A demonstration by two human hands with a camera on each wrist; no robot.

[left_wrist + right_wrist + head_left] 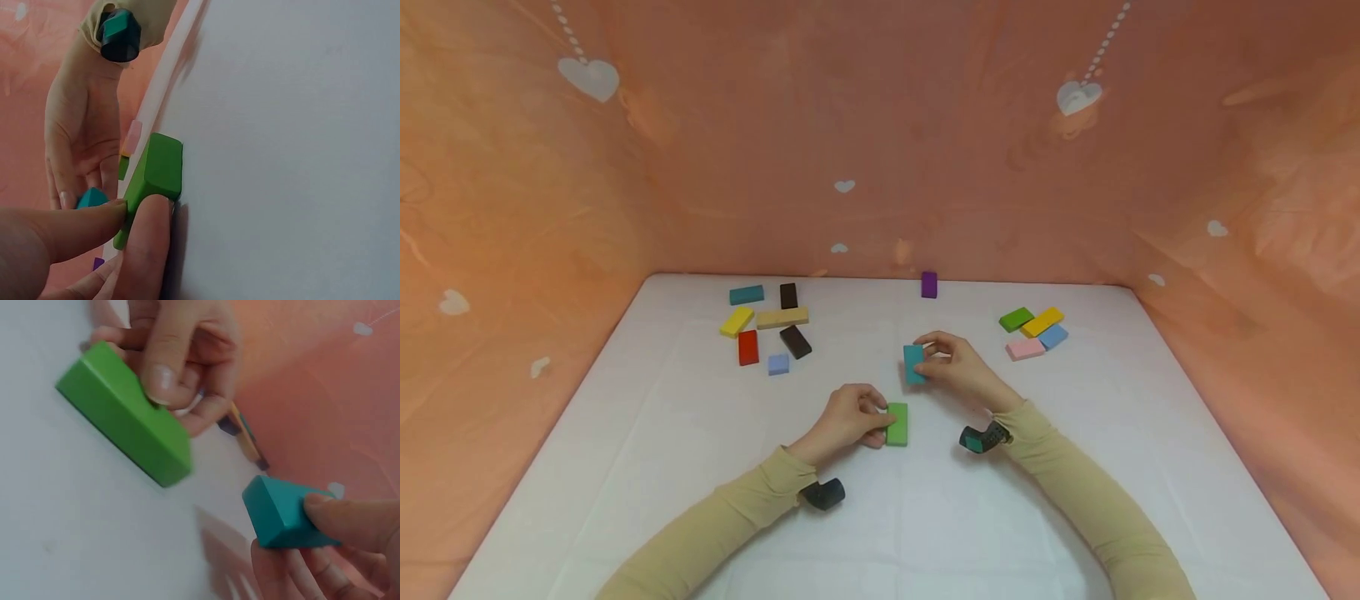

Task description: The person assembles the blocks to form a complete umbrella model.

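My left hand (848,417) pinches a light green block (898,427) by its left side, low at the middle of the white table. The block's long side runs away from me, and in the left wrist view the green block (161,165) lies right at the tabletop. Just beyond it, my right hand (953,364) holds a teal block (913,364) between thumb and fingers. In the right wrist view the teal block (287,512) is raised, with a shadow on the cloth below. A gap separates the two blocks.
At the back left lie several blocks, among them a red block (748,347), a yellow block (737,322) and a tan block (782,318). A purple block (929,284) stands by the back edge. On the right, a pink block (1026,349) lies beside a blue block (1053,337).
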